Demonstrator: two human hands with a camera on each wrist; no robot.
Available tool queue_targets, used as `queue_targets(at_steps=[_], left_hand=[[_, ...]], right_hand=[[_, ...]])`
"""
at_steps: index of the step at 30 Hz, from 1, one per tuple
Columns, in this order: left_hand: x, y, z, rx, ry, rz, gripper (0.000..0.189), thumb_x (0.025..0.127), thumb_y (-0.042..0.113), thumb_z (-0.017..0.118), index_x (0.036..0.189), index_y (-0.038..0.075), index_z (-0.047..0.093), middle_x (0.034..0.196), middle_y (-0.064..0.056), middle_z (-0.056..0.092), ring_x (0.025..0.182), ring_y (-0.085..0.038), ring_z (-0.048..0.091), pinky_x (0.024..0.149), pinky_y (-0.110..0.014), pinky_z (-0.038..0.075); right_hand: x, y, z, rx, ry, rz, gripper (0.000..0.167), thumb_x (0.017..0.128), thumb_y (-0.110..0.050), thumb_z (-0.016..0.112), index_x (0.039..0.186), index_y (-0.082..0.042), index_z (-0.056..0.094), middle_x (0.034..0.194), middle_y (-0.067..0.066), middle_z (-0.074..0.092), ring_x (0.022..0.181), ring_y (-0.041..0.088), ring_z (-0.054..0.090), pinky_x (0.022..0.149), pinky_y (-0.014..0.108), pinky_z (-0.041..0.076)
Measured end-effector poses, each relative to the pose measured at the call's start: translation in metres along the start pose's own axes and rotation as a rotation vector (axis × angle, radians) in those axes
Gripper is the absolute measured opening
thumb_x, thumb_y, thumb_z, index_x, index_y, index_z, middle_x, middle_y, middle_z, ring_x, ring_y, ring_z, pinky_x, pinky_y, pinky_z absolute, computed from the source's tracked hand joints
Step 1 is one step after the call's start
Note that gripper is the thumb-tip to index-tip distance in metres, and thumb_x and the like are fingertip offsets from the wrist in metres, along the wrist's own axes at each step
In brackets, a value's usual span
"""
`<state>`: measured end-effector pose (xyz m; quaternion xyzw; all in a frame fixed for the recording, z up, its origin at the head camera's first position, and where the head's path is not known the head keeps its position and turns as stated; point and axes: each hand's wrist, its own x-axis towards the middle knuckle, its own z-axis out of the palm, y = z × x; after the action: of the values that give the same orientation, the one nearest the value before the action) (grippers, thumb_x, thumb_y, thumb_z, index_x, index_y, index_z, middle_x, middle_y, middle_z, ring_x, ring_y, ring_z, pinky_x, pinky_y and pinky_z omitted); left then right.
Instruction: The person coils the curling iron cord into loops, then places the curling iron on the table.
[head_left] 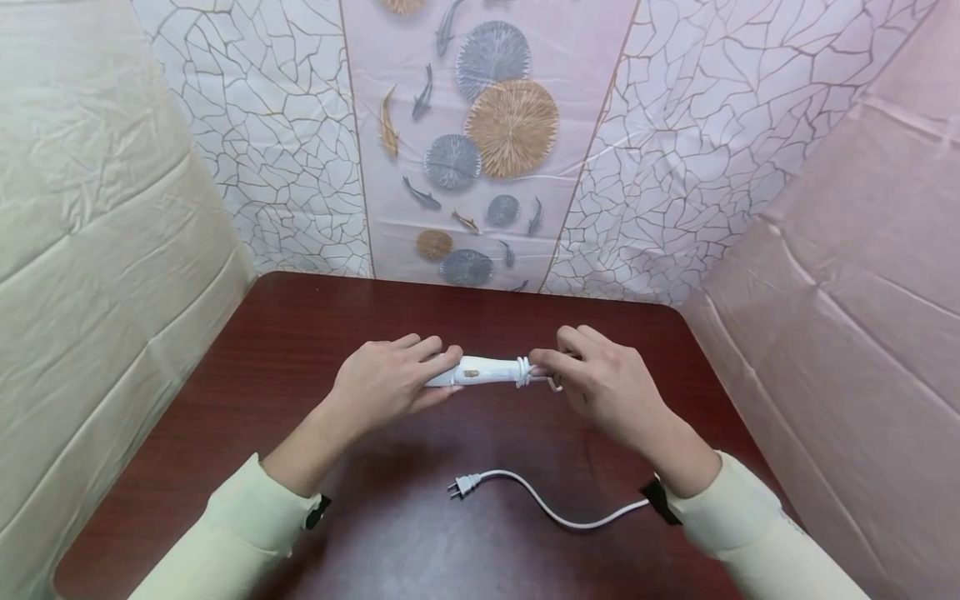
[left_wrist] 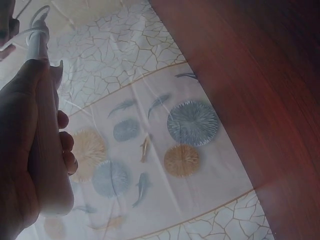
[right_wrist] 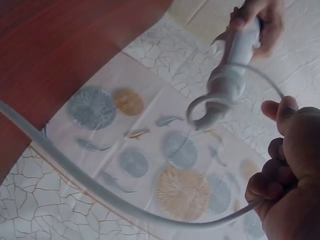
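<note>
A slim white hair straightener (head_left: 491,370) lies level between the hands, above the table. My left hand (head_left: 393,375) grips its wider left part, fingers over the top and thumb below. In the left wrist view the left hand (left_wrist: 25,145) is wrapped along the straightener's body (left_wrist: 50,170). White cord (right_wrist: 227,80) is looped round its narrow end. My right hand (head_left: 603,379) pinches the cord close to that end, its other fingers curled. The right wrist view shows the right hand (right_wrist: 295,165) holding the cord, with a length trailing away below.
The cord's free length (head_left: 577,525) curves over the dark red-brown table (head_left: 360,533) and ends in a two-pin plug (head_left: 465,485) nearer me. Patterned cloth (head_left: 465,167) hangs behind the table, and pale cloth walls (head_left: 90,250) stand at both sides.
</note>
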<state>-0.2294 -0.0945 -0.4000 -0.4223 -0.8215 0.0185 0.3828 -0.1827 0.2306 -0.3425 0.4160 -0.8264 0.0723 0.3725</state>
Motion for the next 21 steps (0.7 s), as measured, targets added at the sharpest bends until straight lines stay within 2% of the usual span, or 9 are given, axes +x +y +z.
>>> queue_targets(at_steps=[4, 6, 8, 11, 16, 21], left_hand=[[0.001, 0.002, -0.002, -0.003, 0.012, 0.030, 0.042, 0.104, 0.058, 0.067, 0.131, 0.025, 0.067, 0.103, 0.007, 0.069, 0.081, -0.017, 0.068, 0.053, -0.031, 0.052], [0.001, 0.003, -0.002, -0.004, 0.019, 0.043, 0.043, 0.103, 0.058, 0.068, 0.130, 0.025, 0.067, 0.103, 0.007, 0.070, 0.081, -0.016, 0.068, 0.055, -0.030, 0.053], [0.001, 0.004, -0.003, -0.006, 0.023, 0.055, 0.044, 0.102, 0.059, 0.068, 0.130, 0.025, 0.067, 0.103, 0.007, 0.070, 0.081, -0.016, 0.067, 0.056, -0.029, 0.053], [0.002, 0.004, -0.003, -0.005, 0.029, 0.074, 0.044, 0.102, 0.058, 0.069, 0.130, 0.025, 0.066, 0.103, 0.007, 0.069, 0.081, -0.015, 0.067, 0.058, -0.029, 0.054], [0.002, 0.005, -0.005, -0.002, 0.038, 0.105, 0.045, 0.102, 0.058, 0.070, 0.133, 0.025, 0.067, 0.105, 0.007, 0.069, 0.083, -0.015, 0.067, 0.058, -0.029, 0.053], [-0.001, 0.007, -0.004, 0.017, 0.076, 0.130, 0.047, 0.099, 0.058, 0.074, 0.132, 0.026, 0.068, 0.104, 0.007, 0.070, 0.083, -0.015, 0.065, 0.057, -0.027, 0.052]], right_hand=[[0.001, 0.007, 0.003, 0.039, -0.008, 0.049, 0.004, 0.105, -0.019, 0.076, 0.108, -0.017, 0.078, 0.084, -0.001, 0.055, 0.072, 0.014, 0.053, 0.050, 0.033, 0.048], [0.002, 0.010, 0.005, 0.055, -0.009, 0.070, 0.015, 0.095, -0.016, 0.085, 0.107, -0.015, 0.077, 0.087, -0.001, 0.060, 0.074, 0.015, 0.058, 0.053, 0.036, 0.053], [0.001, 0.014, 0.006, 0.085, -0.015, 0.091, 0.021, 0.090, -0.016, 0.090, 0.105, -0.014, 0.076, 0.090, -0.001, 0.064, 0.074, 0.015, 0.061, 0.056, 0.037, 0.055], [0.001, 0.020, 0.009, 0.208, -0.041, 0.135, 0.022, 0.086, -0.015, 0.092, 0.103, -0.015, 0.077, 0.089, -0.005, 0.066, 0.070, 0.010, 0.059, 0.059, 0.029, 0.052], [0.001, 0.030, 0.016, 0.486, -0.084, 0.231, 0.023, 0.085, -0.003, 0.091, 0.098, -0.019, 0.080, 0.084, -0.009, 0.067, 0.066, 0.004, 0.051, 0.061, 0.018, 0.042], [-0.005, 0.035, 0.023, 0.632, -0.136, 0.330, 0.019, 0.088, -0.003, 0.089, 0.095, -0.021, 0.083, 0.081, -0.009, 0.068, 0.065, 0.003, 0.047, 0.059, 0.018, 0.041]])
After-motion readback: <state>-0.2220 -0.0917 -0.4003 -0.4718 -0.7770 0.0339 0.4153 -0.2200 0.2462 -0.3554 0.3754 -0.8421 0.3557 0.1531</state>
